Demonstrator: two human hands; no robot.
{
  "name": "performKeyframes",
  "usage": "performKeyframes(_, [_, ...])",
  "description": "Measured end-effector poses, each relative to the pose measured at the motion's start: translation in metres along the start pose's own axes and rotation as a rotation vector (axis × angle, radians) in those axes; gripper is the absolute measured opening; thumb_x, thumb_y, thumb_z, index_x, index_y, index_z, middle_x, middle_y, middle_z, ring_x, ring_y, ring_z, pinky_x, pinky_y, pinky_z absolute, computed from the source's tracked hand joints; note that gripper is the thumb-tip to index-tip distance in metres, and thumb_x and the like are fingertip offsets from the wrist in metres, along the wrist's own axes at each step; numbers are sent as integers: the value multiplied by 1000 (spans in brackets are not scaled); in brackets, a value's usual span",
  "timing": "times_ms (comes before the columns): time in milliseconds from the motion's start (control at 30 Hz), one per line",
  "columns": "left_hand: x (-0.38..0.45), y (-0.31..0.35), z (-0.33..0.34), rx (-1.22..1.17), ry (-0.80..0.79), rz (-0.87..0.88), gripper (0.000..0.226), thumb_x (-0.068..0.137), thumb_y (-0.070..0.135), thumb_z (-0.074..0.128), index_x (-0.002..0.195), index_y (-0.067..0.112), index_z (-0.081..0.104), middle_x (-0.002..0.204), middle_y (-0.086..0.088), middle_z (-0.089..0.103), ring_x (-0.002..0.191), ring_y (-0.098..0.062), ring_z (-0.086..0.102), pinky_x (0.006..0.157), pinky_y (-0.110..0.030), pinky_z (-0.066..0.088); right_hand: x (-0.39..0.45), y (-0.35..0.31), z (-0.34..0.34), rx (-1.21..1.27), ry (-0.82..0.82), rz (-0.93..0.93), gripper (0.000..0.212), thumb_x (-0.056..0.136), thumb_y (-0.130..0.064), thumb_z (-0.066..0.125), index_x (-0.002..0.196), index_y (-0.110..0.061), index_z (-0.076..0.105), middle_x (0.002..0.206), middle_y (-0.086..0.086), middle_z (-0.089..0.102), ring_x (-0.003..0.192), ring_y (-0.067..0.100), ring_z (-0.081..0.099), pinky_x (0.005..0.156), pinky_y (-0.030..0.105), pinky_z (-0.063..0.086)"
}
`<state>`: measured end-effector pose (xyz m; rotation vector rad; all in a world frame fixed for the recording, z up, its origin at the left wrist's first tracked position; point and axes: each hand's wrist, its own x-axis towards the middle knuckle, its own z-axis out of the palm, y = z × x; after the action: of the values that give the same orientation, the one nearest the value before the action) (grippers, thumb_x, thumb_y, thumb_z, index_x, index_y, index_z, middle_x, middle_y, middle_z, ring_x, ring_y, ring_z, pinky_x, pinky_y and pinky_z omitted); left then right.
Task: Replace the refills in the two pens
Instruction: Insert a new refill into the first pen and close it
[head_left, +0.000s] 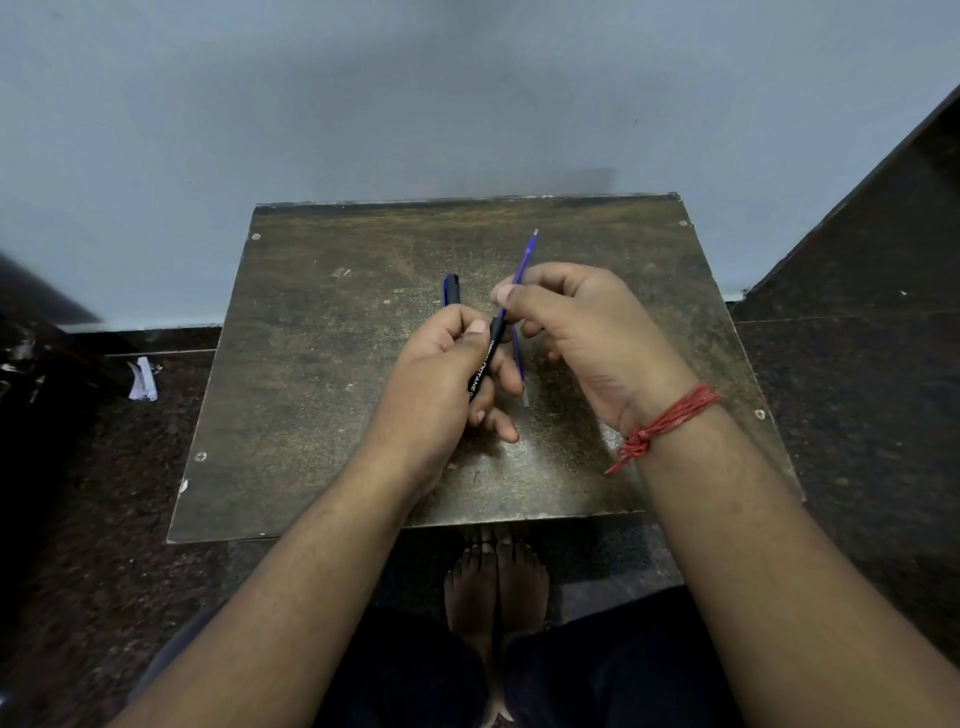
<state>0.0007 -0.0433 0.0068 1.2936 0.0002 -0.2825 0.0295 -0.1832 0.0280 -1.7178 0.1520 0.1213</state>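
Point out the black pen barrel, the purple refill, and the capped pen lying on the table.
black pen barrel (481, 370): head view, on the printed middle of the barrel.
purple refill (525, 259): head view, on its upper shaft above the right hand.
capped pen (451, 291): head view, on its black cap.

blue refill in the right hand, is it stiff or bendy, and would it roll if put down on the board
The blue refill is long and very thin, so it probably flexes under side load. It looks light: the right hand pinches it with fingertips. Round and slim, it would likely roll on the flat board.
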Motion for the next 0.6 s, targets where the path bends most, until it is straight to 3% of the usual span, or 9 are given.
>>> performKeyframes(100, [-1, 1, 1, 4, 2, -1, 23, 106, 13, 38, 104, -7, 50, 61, -7, 61, 37, -9, 32, 39, -26, 46, 1, -3, -2, 30, 112, -33, 20, 89, -32, 70, 82, -13, 71, 74, -2, 64, 65, 2, 52, 63, 23, 39])
performKeyframes(200, [-1, 3, 3, 8, -3, -8, 21, 107, 14, 38, 104, -2, 51, 61, -7, 60, 37, -9, 31, 39, -25, 46, 2, -4, -3, 53, 163, -46, 15, 90, -29, 70, 78, -21, 68, 74, -5, 65, 66, 3, 53, 62, 22, 39])
performKeyframes(400, [-1, 4, 3, -9, 15, -17, 20, 107, 11, 36, 108, -3, 50, 60, -8, 60, 36, -10, 31, 38, -26, 45, -4, -3, 3, -88, 11, -42, 27, 91, -26, 69, 83, 0, 68, 73, 3, 62, 65, 5, 52, 63, 22, 44])
performKeyframes(500, [-2, 3, 3, -2, 11, -17, 23, 107, 13, 37, 108, -7, 49, 61, -8, 60, 36, -10, 32, 38, -26, 46, -3, -5, 0, -60, 108, -38, 30, 93, -38, 67, 87, -9, 70, 79, -1, 66, 67, 1, 54, 62, 18, 44])
performKeyframes(600, [-3, 4, 4, 9, 4, -17, 21, 107, 13, 37, 107, -3, 51, 61, -8, 60, 37, -10, 32, 39, -25, 46, -2, -5, -2, -39, 158, -48, 21, 93, -36, 67, 80, -19, 69, 77, -5, 67, 65, -1, 55, 63, 20, 41])
